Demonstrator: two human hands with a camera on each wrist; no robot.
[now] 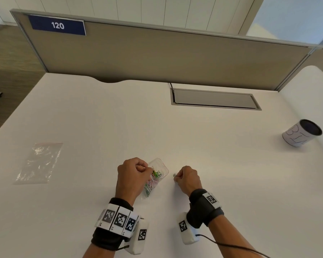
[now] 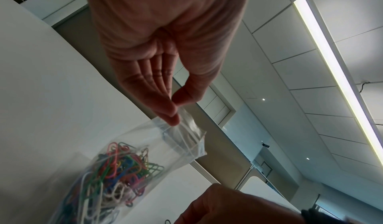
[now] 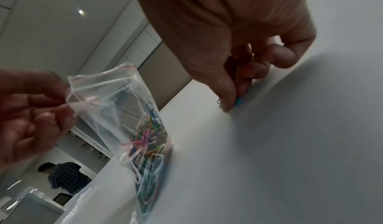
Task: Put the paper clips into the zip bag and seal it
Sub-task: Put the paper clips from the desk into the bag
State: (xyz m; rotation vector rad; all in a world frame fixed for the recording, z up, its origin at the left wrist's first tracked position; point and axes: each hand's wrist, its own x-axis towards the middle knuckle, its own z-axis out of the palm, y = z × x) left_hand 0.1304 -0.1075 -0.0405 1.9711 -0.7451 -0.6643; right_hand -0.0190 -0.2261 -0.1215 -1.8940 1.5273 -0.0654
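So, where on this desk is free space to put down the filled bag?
Bare desk lies between the empty zip bag and left hand, and between right hand and the cup. Crowded only between the hands, around the filled bag.

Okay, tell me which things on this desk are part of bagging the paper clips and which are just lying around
In use:
- zip bag, pinched open by the left hand
- paper clips inside the bag
- loose paper clips under the right hand

Lying about:
- spare empty bag
- paper-wrapped can
- cable hatch
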